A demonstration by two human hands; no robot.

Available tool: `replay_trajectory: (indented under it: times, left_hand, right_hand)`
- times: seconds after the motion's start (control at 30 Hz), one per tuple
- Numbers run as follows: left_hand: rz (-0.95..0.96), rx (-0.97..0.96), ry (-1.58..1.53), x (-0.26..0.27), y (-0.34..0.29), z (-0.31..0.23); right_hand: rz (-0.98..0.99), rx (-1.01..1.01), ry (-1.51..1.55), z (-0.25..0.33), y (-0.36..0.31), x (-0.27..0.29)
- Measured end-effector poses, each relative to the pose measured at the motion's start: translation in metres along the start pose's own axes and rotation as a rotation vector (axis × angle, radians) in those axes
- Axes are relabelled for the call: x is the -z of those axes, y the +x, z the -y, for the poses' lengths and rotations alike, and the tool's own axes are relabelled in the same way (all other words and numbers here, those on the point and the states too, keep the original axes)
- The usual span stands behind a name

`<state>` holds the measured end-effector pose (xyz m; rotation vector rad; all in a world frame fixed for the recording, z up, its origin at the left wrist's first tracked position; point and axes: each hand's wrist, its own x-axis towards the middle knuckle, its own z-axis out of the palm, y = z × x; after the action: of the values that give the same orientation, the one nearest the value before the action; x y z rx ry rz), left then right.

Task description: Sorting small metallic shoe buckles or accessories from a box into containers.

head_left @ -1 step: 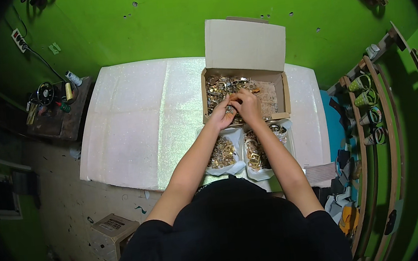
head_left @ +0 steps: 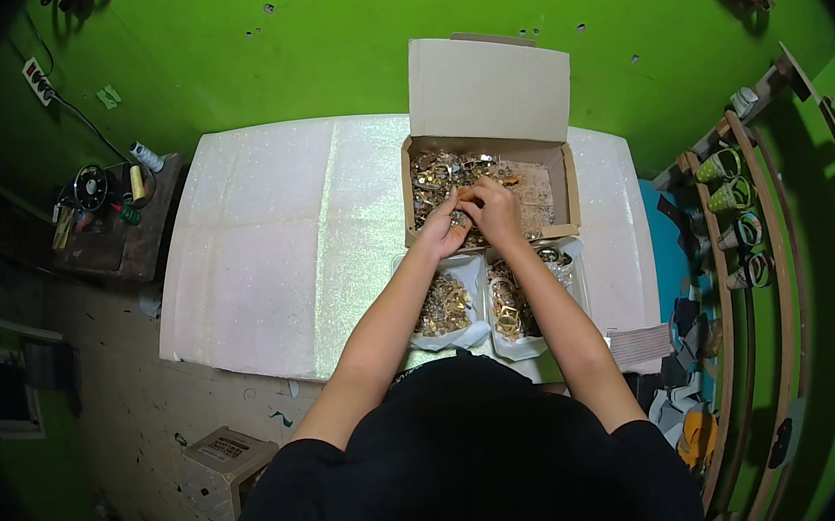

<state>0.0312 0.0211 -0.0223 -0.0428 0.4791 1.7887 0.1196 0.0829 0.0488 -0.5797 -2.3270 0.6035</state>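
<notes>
I hold my left hand (head_left: 443, 234) and right hand (head_left: 497, 211) together above the near part of a cardboard box (head_left: 572, 185), fingers drawn in close, probably to handle something small; I cannot tell what, if anything, is pinched there. Beyond and left of my fingertips, gold and silver-toned buckles (head_left: 429, 171) lie heaped among other small metal fittings. The box's lid (head_left: 489, 88) stands up beyond my hands, which leaves the inside free to reach.

Nearer my body than my hands sit two white tubs of similar pieces: the left tub (head_left: 465, 336) just inside my left forearm, the right tub (head_left: 519, 349) partly under my right forearm. Set so close, both look an easy reach.

A pale, shimmering sheet (head_left: 243, 227) covers the table, spreading mostly to the left of my hands. Beyond them rises a bright green wall (head_left: 336, 37). Far left of my hands, a small dark table (head_left: 100, 253) carries thread spools (head_left: 146, 157); far to their right, patterned sandals (head_left: 730, 196) hang on a wooden rack (head_left: 773, 216).
</notes>
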Motion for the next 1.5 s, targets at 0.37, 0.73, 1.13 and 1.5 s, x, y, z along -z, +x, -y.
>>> replay_trajectory:
  times: [0.37, 0.73, 1.13, 1.5]
  left_hand:
    - [-0.04, 0.0, 0.065, -0.005, -0.001, 0.001]
    - [-0.022, 0.01, 0.011, -0.003, -0.002, -0.001]
    - [0.039, 0.057, -0.037, 0.007, 0.002, 0.0]
    - [0.015, 0.042, -0.054, -0.008, -0.007, -0.002]
  right_hand:
    - [-0.082, 0.188, 0.042, -0.009, -0.005, -0.008]
    - [-0.116, -0.062, 0.043, 0.001, -0.009, -0.006]
    - [-0.126, -0.097, 0.187, 0.0, -0.003, -0.005]
    - [-0.152, -0.038, 0.099, -0.01, 0.002, 0.001]
